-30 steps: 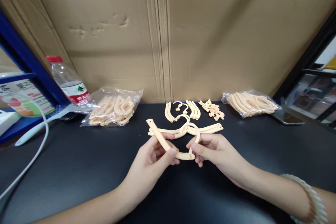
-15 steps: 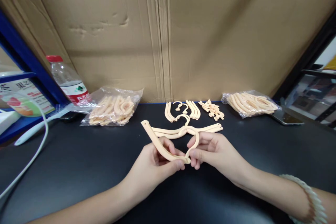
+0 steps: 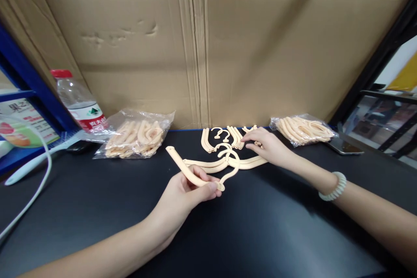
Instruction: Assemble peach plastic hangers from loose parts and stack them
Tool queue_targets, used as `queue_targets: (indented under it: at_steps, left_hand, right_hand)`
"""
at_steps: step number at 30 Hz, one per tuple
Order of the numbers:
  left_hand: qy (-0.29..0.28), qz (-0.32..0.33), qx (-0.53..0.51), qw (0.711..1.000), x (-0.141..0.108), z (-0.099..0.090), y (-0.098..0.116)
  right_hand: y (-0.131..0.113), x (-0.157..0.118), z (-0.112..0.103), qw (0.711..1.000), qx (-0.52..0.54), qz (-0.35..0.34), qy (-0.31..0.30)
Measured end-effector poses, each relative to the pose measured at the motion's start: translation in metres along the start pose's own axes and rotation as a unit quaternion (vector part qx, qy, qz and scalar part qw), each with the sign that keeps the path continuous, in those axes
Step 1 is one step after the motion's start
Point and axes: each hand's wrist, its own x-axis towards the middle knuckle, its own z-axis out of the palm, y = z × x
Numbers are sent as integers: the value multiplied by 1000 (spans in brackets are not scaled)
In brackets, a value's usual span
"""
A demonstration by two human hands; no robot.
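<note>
- Left hand (image 3: 186,192) pinches hanger arm (image 3: 183,167), long axis upper-left to lower-right.
- Hook (image 3: 232,174) at lower end, curving up, tip left.
- Right hand (image 3: 269,146), right of centre: can't tell if gripping.

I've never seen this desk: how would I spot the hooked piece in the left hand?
Start at the black tabletop before the brown cardboard sheet, then find the bare left hand near the middle. It holds a pale beige, curved, plastic-looking hanger arm, a matching curled hook at its lower end. Unlike the similar beige hanger lying behind, this piece is held in the air.
</note>
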Motion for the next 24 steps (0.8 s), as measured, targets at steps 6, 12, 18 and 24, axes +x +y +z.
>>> queue_targets:
  at_steps: [6,12,18,24]
  left_hand:
    - [3,-4,-24,1000,0,-2,0]
    - [8,-5,-29,1000,0,-2,-1]
    - [-16,-39,-68,997,1,4,1]
    - [-17,-53,-96,994,-2,3,1]
  right_hand:
    - [9,-3,9,997,-32,-11,-75]
    - [15,0,7,993,-84,-4,-77]
    - [17,0,12,993,-102,-9,-65]
    - [10,2,6,997,-66,-4,32]
